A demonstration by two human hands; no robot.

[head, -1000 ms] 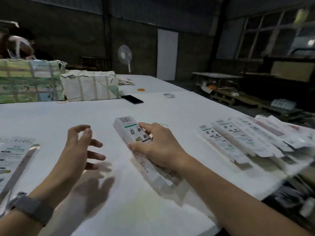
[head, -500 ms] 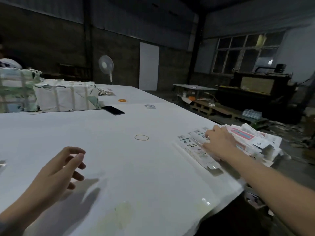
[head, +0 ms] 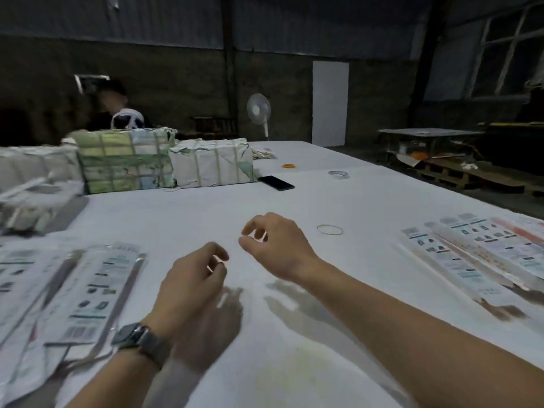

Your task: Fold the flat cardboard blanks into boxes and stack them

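Flat printed cardboard blanks (head: 85, 293) lie spread at the table's near left. Folded long white boxes (head: 474, 254) lie side by side at the right edge. My left hand (head: 194, 287), with a watch on its wrist, hovers over the white table (head: 182, 219) in the middle, fingers loosely curled and holding nothing. My right hand (head: 276, 245) hovers just beyond and to the right of it, fingers also loosely curled and empty. Neither hand touches a blank or a box.
A rubber band (head: 329, 229) lies right of my right hand. Strapped bundles (head: 212, 166) stand at the back left, with a black phone (head: 275, 183), a tape roll (head: 338, 174) and an orange ring (head: 289, 166) nearby. A person (head: 117, 110) sits behind the bundles.
My right hand set the folded box among the boxes at the right, then came back empty to the middle. My view swung left again and the left hand moved inward.
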